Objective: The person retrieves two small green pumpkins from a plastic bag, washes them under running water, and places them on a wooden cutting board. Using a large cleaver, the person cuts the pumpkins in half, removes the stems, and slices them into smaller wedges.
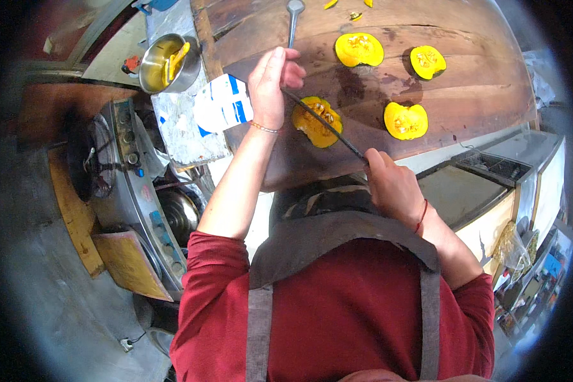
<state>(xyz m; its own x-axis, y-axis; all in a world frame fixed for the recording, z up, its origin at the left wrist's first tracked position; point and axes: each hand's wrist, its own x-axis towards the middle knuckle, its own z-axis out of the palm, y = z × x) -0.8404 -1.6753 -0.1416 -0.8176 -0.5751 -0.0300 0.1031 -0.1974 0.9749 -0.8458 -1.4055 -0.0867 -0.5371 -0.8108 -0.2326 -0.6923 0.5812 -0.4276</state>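
Observation:
My right hand (394, 184) grips the handle end of a long knife (322, 117), its blade seen nearly edge-on. The blade lies across a cut squash half (315, 129) with seeds in its hollow, on the wooden table (477, 105). By the far end of the blade is my left hand (270, 86), fingers apart and slightly bent; whether its palm touches the blade is hidden. Other yellow squash pieces lie cut side up farther right: one piece (359, 49), a smaller one (428, 62) and a notched one (406, 121).
A metal spoon (293, 21) lies beyond my left hand. To the left are a steel pot (155, 62) with yellow pieces inside and a white-and-blue packet (222, 105). A stove (131, 157) stands lower left. Small squash scraps (356, 16) lie at the far side.

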